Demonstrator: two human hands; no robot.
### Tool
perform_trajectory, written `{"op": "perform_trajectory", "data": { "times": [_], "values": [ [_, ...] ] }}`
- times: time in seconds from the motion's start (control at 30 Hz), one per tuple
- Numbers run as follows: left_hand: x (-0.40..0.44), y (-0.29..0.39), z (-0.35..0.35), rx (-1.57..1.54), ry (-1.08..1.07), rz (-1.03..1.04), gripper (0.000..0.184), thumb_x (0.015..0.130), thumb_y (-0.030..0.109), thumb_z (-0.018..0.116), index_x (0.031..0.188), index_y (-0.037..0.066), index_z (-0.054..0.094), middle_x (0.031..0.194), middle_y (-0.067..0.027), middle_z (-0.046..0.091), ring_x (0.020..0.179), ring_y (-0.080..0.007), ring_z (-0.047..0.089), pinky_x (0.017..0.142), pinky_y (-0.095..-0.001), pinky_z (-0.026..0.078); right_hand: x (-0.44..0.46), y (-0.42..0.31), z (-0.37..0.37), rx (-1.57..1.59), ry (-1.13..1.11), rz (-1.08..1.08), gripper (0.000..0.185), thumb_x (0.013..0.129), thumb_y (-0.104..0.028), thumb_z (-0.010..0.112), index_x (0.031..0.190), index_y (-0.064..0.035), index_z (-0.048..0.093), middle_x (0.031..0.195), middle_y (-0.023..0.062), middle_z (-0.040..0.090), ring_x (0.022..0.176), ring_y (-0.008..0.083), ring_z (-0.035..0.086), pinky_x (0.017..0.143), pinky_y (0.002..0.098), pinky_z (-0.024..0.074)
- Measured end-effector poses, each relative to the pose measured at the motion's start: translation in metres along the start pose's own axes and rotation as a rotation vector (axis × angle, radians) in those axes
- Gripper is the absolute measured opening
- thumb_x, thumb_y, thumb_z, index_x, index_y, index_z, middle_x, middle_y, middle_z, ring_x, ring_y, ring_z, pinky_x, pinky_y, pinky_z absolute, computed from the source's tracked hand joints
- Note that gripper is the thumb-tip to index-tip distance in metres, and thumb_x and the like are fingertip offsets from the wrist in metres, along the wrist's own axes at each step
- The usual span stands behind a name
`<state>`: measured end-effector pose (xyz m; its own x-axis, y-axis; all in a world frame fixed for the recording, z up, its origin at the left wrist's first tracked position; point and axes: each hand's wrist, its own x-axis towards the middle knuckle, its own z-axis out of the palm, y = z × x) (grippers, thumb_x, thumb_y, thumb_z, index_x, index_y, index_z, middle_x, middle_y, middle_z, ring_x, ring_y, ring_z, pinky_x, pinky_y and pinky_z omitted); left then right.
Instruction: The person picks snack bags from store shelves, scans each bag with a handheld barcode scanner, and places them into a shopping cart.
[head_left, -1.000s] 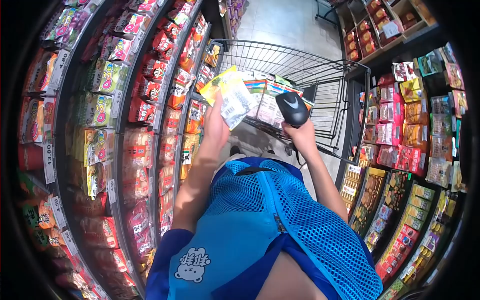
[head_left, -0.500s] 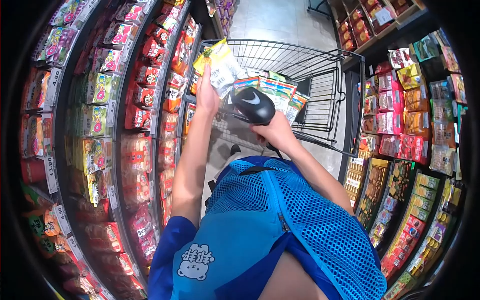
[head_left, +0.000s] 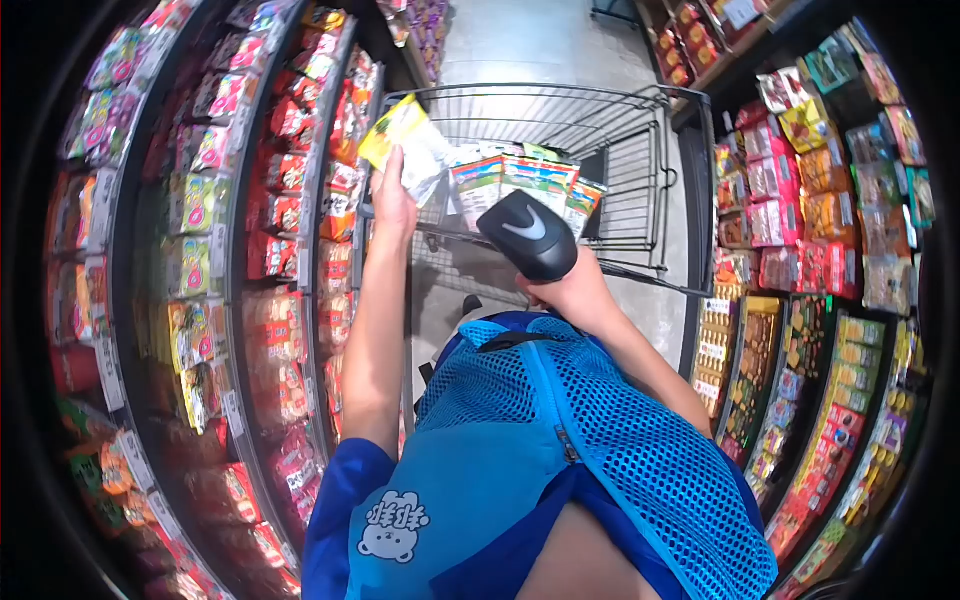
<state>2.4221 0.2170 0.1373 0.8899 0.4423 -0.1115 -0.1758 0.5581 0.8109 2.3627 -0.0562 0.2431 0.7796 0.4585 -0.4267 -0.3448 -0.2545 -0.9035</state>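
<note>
My left hand [head_left: 393, 200] grips a yellow and white packet [head_left: 408, 150] by its lower left side, over the near left corner of a black wire cart [head_left: 560, 92]. A black handheld scanner [head_left: 528, 235] is held in my right hand [head_left: 572, 290], its rounded head toward the upper left. Several colourful packets [head_left: 512, 180] with red, green and white tops lie in the cart, just beyond the scanner, which hides part of them. The fingers of my right hand are mostly hidden beneath the scanner.
Tall shelves of bagged snacks [head_left: 285, 210] line the left side. On the right, more packets hang in rows [head_left: 775, 220] above boxed goods [head_left: 760, 370]. Grey floor [head_left: 530, 45] shows beyond the cart, and a wooden rack [head_left: 700, 60] stands at upper right.
Both hands have moved left with the packet and the scanner. The scanner came close to the packet, then drew back toward my body. The cart appears slightly further left in view.
</note>
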Motion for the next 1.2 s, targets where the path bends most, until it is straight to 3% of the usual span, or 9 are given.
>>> {"op": "perform_trajectory", "data": {
  "times": [0.13, 0.47, 0.57, 0.6, 0.7, 0.87, 0.93, 1.07, 1.2],
  "values": [
    [-0.005, -0.058, -0.026, 0.303, 0.025, -0.113, 0.043, 0.086, -0.004, 0.063, 0.127, -0.002, 0.051, 0.12, -0.0112, 0.063, 0.108, -0.0206, 0.063, 0.093, -0.0334, 0.05, -0.02, 0.06, -0.018, -0.19, 0.194, -0.064, 0.047, 0.066, -0.01, 0.073, 0.111, 0.0023, 0.062, 0.1, 0.0206, 0.069, 0.097, 0.0299, 0.068, 0.087, 0.0376, 0.0506],
    [-0.047, -0.232, 0.049, 0.47, -0.29, -0.409, 0.05, 0.08, 0.0, 0.07, 0.125, -0.004, 0.049, 0.113, -0.013, 0.064, 0.098, -0.0217, 0.065, 0.085, -0.0324, 0.052, -0.115, 0.17, -0.071, -0.016, 0.655, 0.267, 0.028, 0.071, -0.002, 0.073, 0.096, 0.0034, 0.063, 0.077, 0.0117, 0.069, 0.067, 0.0167, 0.066, 0.064, 0.0312, 0.0525],
    [-0.059, -0.257, 0.071, 0.468, -0.281, -0.463, 0.065, 0.079, 0.002, 0.071, 0.134, -0.005, 0.036, 0.125, -0.0199, 0.057, 0.107, -0.0259, 0.061, 0.089, -0.0354, 0.051, -0.126, 0.176, -0.074, 0.03, 0.713, 0.292, 0.022, 0.072, 0.0, 0.072, 0.092, 0.0035, 0.063, 0.072, 0.0099, 0.067, 0.059, 0.0141, 0.064, 0.056, 0.03, 0.0507],
    [-0.058, -0.264, 0.068, 0.779, -0.208, -0.484, 0.077, 0.079, 0.004, 0.072, 0.141, -0.005, 0.025, 0.136, -0.0261, 0.046, 0.118, -0.0303, 0.055, 0.094, -0.0387, 0.049, -0.127, 0.174, -0.075, 0.021, 0.718, 0.303, 0.023, 0.072, 0.0, 0.072, 0.092, 0.0037, 0.063, 0.072, 0.0102, 0.068, 0.059, 0.0147, 0.064, 0.057, 0.0304, 0.051],
    [-0.059, -0.267, 0.041, 0.784, -0.243, -0.295, 0.077, 0.081, 0.006, 0.072, 0.142, -0.004, 0.026, 0.138, -0.0285, 0.043, 0.124, -0.0316, 0.05, 0.097, -0.0406, 0.047, -0.122, 0.187, -0.082, -0.021, 0.718, 0.232, 0.025, 0.071, -0.003, 0.073, 0.092, 0.0042, 0.063, 0.072, 0.0115, 0.068, 0.061, 0.0166, 0.065, 0.059, 0.032, 0.0516],
    [-0.086, -0.178, -0.01, 0.85, -0.212, -0.133, 0.052, 0.086, 0.006, 0.066, 0.133, 0.001, 0.043, 0.129, -0.018, 0.053, 0.117, -0.0232, 0.055, 0.09, -0.0348, 0.05, -0.095, 0.191, -0.094, -0.114, 0.565, 0.354, 0.033, 0.068, -0.012, 0.075, 0.094, 0.0061, 0.064, 0.074, 0.0176, 0.069, 0.071, 0.0246, 0.068, 0.068, 0.0369, 0.0529],
    [-0.1, -0.136, -0.048, 0.888, -0.091, -0.037, 0.04, 0.087, 0.003, 0.063, 0.126, 0.003, 0.051, 0.122, -0.0112, 0.059, 0.109, -0.017, 0.058, 0.089, -0.0303, 0.048, -0.077, 0.205, -0.099, -0.357, 0.56, 0.149, 0.026, 0.067, -0.014, 0.073, 0.082, 0.0044, 0.065, 0.069, 0.0119, 0.065, 0.06, 0.0201, 0.062, 0.06, 0.0366, 0.0497],
    [-0.145, -0.036, -0.119, 0.714, 0.398, 0.23, 0.028, 0.091, 0.007, 0.062, 0.119, 0.004, 0.056, 0.11, -0.0063, 0.063, 0.1, -0.0132, 0.06, 0.086, -0.0273, 0.048, -0.029, 0.194, -0.087, -0.349, 0.361, 0.133, 0.022, 0.067, -0.015, 0.074, 0.077, 0.0017, 0.065, 0.063, 0.0095, 0.064, 0.057, 0.0188, 0.061, 0.055, 0.0359, 0.0473],
    [-0.198, 0.104, -0.113, 0.824, 0.924, 0.498, 0.022, 0.093, 0.007, 0.061, 0.114, 0.003, 0.057, 0.109, -0.0073, 0.062, 0.099, -0.0141, 0.06, 0.084, -0.0267, 0.049, 0.003, 0.156, -0.058, -0.341, 0.082, 0.111, 0.026, 0.069, -0.006, 0.074, 0.091, 0.0037, 0.065, 0.078, 0.0097, 0.067, 0.072, 0.018, 0.064, 0.07, 0.0333, 0.0508]
  ]
}}
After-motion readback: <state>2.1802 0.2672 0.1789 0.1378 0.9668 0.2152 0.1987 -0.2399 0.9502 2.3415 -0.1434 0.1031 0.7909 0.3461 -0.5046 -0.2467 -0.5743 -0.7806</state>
